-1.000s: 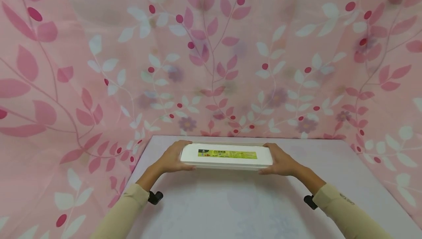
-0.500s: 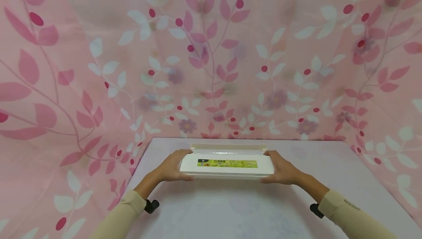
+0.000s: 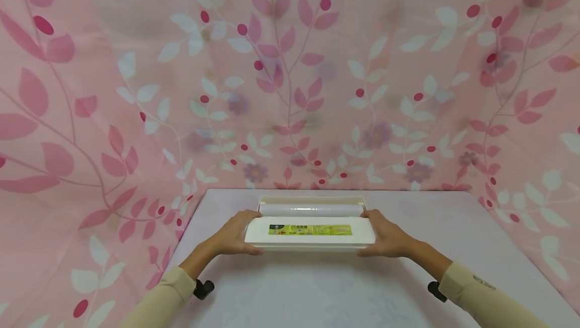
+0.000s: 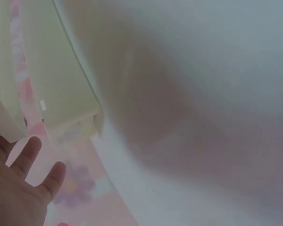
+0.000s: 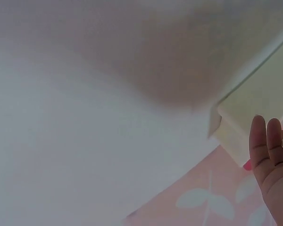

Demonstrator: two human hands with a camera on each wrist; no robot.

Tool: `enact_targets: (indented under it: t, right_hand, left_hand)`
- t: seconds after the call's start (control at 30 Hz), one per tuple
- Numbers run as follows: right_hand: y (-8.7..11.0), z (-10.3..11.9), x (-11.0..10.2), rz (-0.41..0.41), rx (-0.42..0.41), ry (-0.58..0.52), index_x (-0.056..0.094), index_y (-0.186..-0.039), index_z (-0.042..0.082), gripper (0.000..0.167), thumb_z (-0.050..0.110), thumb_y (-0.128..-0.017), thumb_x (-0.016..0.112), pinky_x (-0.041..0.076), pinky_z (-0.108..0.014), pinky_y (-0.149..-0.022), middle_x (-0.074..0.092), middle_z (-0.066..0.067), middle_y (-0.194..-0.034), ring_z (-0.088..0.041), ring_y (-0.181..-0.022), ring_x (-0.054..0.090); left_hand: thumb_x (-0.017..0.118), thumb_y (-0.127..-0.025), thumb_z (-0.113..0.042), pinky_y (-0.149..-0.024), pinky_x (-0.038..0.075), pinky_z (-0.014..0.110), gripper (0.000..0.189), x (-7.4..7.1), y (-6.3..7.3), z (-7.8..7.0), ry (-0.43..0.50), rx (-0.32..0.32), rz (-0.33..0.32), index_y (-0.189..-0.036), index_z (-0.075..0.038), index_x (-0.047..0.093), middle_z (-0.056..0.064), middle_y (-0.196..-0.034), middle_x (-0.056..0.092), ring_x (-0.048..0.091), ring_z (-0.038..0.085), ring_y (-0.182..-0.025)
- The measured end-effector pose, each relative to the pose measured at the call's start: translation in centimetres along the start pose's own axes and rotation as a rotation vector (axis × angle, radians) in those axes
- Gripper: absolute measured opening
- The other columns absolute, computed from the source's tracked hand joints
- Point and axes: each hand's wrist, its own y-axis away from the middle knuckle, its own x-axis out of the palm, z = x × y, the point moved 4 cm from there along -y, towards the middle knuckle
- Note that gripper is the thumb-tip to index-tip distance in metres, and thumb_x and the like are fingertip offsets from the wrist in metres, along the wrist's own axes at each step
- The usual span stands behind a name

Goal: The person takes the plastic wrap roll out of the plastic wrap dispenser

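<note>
Between my two hands is a white cling film box lid with a yellow-green label. My left hand grips its left end, thumb along the front edge; my right hand holds the right end the same way. Just behind the lid, the box base sits on the table with a cling film roll showing inside. In the left wrist view a strip of table backdrop shows between the lid and the base. The right wrist view shows the base's corner beside my fingers.
A pale cloth-covered table lies under everything. Behind its far edge hangs a pink leaf-patterned curtain, which also runs down the left and right sides. Dark wrist-worn devices show below the sleeves.
Both hands have drawn the lid back towards me, off the base. The base and the roll, hidden behind the lid at first, now show behind it.
</note>
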Motion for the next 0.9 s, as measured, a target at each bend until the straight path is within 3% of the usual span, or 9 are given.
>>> enact_targets:
  t: [0.37,0.63,0.9]
  right_hand:
    - [0.2,-0.5,1.2,0.017,-0.016,0.051,0.038,-0.135,0.012,0.103,0.06,-0.059,0.088,0.043,-0.023,-0.069,0.049,0.002,-0.118,-0.011,-0.09,0.05]
    - [0.3,-0.7,1.9,0.013,-0.059,0.068,0.04,-0.134,0.008,0.103,0.063,-0.059,0.087,0.043,-0.023,-0.07,0.051,0.002,-0.114,-0.01,-0.089,0.051]
    - [0.5,-0.8,2.5,0.017,-0.095,0.032,0.041,-0.132,0.004,0.101,0.056,-0.06,0.09,0.046,-0.027,-0.081,0.049,-0.001,-0.117,-0.012,-0.098,0.049]
  left_hand:
    - [0.084,-0.059,-0.065,-0.095,0.045,0.048,0.098,1.4,0.8,1.3,-0.053,-0.03,0.073,-0.14,-0.02,0.049,-0.003,-0.132,0.059,0.054,0.017,-0.114]
    - [0.085,-0.058,-0.065,-0.097,0.045,0.05,0.102,1.9,1.1,1.7,-0.006,-0.05,0.091,-0.14,-0.018,0.048,-0.003,-0.132,0.057,0.053,0.016,-0.114]
    - [0.086,-0.059,-0.064,-0.096,0.045,0.051,0.099,2.4,1.5,1.8,0.009,-0.044,0.097,-0.139,-0.018,0.049,-0.004,-0.13,0.058,0.053,0.016,-0.114]
